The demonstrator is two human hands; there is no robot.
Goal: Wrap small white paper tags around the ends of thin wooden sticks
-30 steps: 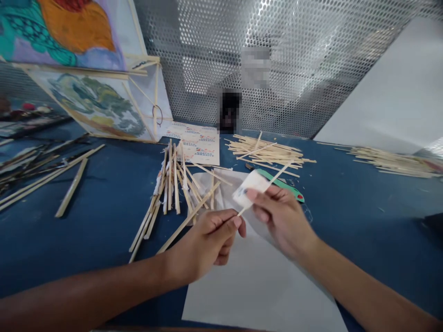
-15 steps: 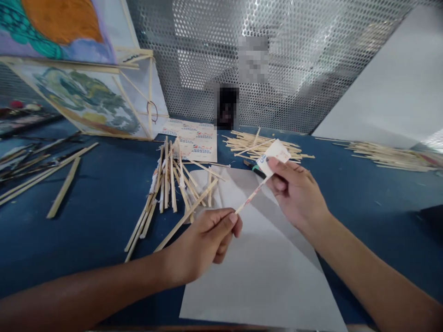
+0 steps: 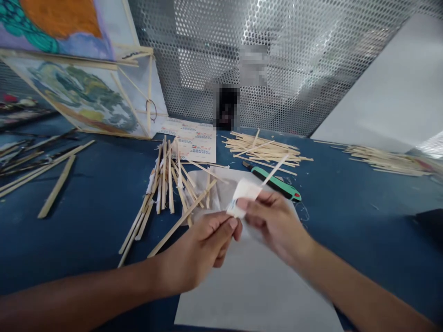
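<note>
White paper (image 3: 248, 189) pinched in right fingers (image 3: 258, 210) has slid toward left fingers (image 3: 221, 233) gripping the slim pale stick (image 3: 275, 169).

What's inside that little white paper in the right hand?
A thin stick pokes out past the paper. What's inside can't be seen: the paper and right hand cover it.

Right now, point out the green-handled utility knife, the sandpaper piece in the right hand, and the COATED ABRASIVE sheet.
Green-handled utility knife (image 3: 278, 184), head view: handle's middle.
Sandpaper piece (image 3: 248, 189), head view: pale backing.
COATED ABRASIVE sheet (image 3: 198, 141), head view: printed face.
</note>
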